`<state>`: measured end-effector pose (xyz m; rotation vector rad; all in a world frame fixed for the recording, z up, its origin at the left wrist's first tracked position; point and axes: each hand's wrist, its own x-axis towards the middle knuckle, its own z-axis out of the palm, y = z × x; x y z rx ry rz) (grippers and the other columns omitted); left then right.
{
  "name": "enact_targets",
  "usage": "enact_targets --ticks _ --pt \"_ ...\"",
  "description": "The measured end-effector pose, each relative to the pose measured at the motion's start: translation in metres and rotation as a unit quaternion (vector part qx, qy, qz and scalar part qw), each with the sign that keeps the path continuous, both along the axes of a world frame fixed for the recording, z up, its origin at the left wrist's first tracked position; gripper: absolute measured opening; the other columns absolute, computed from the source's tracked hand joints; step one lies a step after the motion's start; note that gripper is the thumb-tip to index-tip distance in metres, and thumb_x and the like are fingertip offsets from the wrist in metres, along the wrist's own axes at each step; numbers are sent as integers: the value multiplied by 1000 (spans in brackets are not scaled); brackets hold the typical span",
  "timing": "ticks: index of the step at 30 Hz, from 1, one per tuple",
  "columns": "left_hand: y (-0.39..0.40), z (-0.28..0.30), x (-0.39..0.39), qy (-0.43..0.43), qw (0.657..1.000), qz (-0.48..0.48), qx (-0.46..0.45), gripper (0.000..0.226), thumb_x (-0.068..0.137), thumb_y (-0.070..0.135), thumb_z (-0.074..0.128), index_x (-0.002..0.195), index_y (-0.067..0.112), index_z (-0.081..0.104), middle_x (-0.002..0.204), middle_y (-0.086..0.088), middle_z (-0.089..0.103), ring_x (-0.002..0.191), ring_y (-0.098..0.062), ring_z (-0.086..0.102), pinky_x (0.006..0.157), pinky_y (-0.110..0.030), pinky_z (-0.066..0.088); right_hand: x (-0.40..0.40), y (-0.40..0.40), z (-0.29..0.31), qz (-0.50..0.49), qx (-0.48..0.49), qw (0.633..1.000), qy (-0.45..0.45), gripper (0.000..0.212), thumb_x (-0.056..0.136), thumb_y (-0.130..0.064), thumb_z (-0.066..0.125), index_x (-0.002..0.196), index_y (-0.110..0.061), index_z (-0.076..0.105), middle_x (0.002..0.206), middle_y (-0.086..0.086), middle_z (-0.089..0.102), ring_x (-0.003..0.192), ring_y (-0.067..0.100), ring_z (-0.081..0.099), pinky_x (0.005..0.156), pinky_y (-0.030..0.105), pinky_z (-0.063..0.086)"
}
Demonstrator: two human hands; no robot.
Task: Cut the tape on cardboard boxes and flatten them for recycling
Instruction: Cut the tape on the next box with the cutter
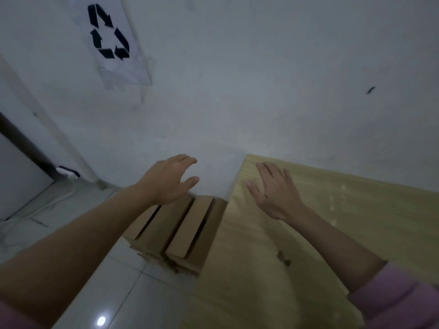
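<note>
A stack of flattened brown cardboard boxes point(180, 231) stands on edge on the floor, leaning against the white wall beside the left end of a light wooden table point(297, 233). My left hand point(168, 179) hovers just above the top of the stack, fingers apart and holding nothing. My right hand point(273, 191) is spread open over the table's far left corner, palm down, empty. No cutter or tape is in view.
A paper sign with a black recycling symbol point(109, 32) hangs on the wall at upper left. A white power strip point(67, 172) and cable lie on the tiled floor point(118, 281) at left, next to a dark door frame point(21, 141).
</note>
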<state>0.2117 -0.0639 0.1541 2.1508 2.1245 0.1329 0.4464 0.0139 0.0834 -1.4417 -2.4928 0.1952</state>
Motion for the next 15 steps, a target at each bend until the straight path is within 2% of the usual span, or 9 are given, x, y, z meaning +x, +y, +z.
enact_targets --ticks 4,7,10,12,15 --pt "5 -15 -65 8 1000 -6 -22 52 98 35 42 144 13 33 150 -3 35 138 -18 31 110 -32 24 -89 2 -19 18 -40 999 8 78 84 -58 14 143 -11 34 149 10 33 139 22 27 114 43 14" --pt "2 -28 -113 -6 999 -8 -35 51 98 34 44 142 11 36 147 -4 39 134 -19 37 107 -32 29 -152 -9 -31 47 -52 997 -13 63 94 -48 26 142 -8 34 149 12 33 138 24 28 113 44 17" --pt "-1 -43 -145 -17 999 -15 -43 50 98 33 44 141 10 37 146 -4 40 133 -19 37 105 -32 30 -191 -22 -40 58 -66 996 -15 53 99 -41 34 142 -9 33 149 11 31 138 24 27 113 43 14" --pt "-2 -52 -171 -26 998 -16 -52 50 98 34 43 142 11 36 147 -4 39 135 -19 35 106 -33 29 -219 -34 -45 47 -84 995 -8 59 97 -47 26 142 -10 33 149 10 32 138 24 28 113 42 15" --pt "-4 -67 -208 -33 997 -40 -62 49 98 33 44 142 13 36 147 -3 38 135 -18 34 106 -32 29 -256 -52 -56 18 -98 995 3 80 83 -57 6 139 -10 38 145 11 39 134 27 35 111 43 22"
